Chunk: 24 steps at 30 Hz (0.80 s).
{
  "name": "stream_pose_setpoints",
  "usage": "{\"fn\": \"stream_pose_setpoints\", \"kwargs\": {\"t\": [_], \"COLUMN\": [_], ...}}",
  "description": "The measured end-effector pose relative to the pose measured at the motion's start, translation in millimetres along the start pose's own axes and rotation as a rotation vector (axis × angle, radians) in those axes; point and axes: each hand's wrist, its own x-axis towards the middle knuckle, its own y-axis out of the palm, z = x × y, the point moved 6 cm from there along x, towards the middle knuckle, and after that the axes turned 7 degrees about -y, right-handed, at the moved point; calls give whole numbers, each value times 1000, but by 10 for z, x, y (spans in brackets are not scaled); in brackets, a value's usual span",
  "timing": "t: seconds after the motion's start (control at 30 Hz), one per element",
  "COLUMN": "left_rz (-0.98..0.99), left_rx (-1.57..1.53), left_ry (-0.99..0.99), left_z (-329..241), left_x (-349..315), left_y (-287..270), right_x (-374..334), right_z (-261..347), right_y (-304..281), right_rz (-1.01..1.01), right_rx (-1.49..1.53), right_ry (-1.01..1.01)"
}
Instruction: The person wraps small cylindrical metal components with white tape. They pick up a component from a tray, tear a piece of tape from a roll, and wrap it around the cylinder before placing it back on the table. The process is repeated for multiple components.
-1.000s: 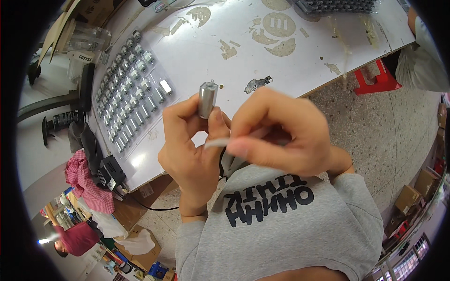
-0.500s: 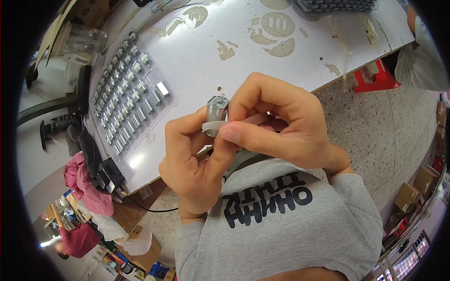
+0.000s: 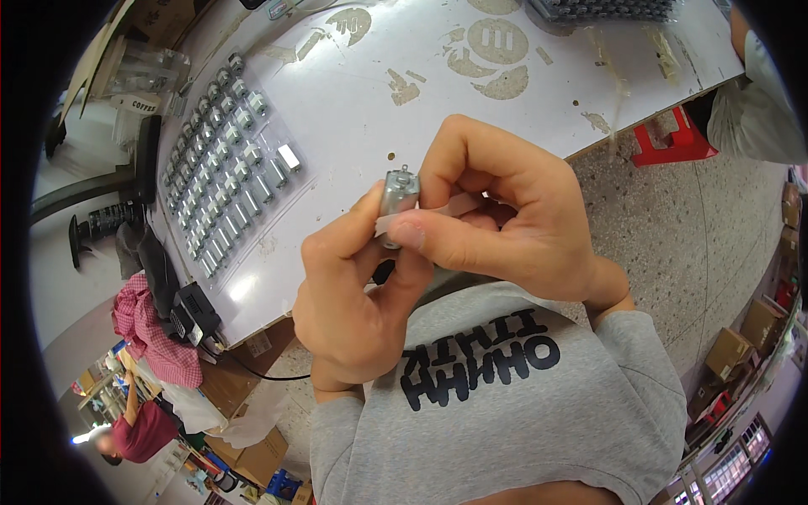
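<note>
My left hand (image 3: 347,290) pinches a small silver motor (image 3: 399,194) upright, its terminal end facing up. Around the motor's lower body runs a whitish strip of tape (image 3: 463,204). My right hand (image 3: 522,220) grips this strip between thumb and bent fingers, with the thumb pressing it against the motor's side. The strip's far end passes into the curled right fingers, where part of it is hidden. To the left on the table lies a clear plastic tray (image 3: 273,135) with rows of similar motors; many have white bands, while those in the nearer rows look bare.
The white table (image 3: 337,135) has worn patches. More motors (image 3: 602,10) stand at its far right. A black device (image 3: 195,313) sits at the left edge near a checked cloth (image 3: 156,328). A red stool (image 3: 676,139) stands right; another person (image 3: 143,431) is at lower left.
Both hands and the motor have shifted slightly, the motor a little up and to the right. My right thumb now covers more of the strip at the motor's front.
</note>
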Motion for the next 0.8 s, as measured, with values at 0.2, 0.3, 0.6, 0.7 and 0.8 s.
{"fn": "stream_pose_setpoints", "kwargs": {"t": [0.2, 0.3, 0.6, 0.7, 0.8], "left_rz": [36, 69, 97, 133, 116], "left_rx": [55, 40, -543, -616, -700], "left_ry": [146, 82, -445, -506, -553], "left_z": [-32, 33, 234, 242, 266], "left_x": [-1, 21, 70, 85, 77], "left_y": [72, 105, 130, 138, 147], "right_x": [64, 93, 29, 25, 19], "right_z": [-17, -107, -129, -77, -90], "right_y": [-27, -46, -111, -135, -147], "right_rz": [17, 24, 68, 42, 36], "right_rx": [-276, -306, 94, 92, 71], "right_ry": [-2, -12, 145, 132, 58]}}
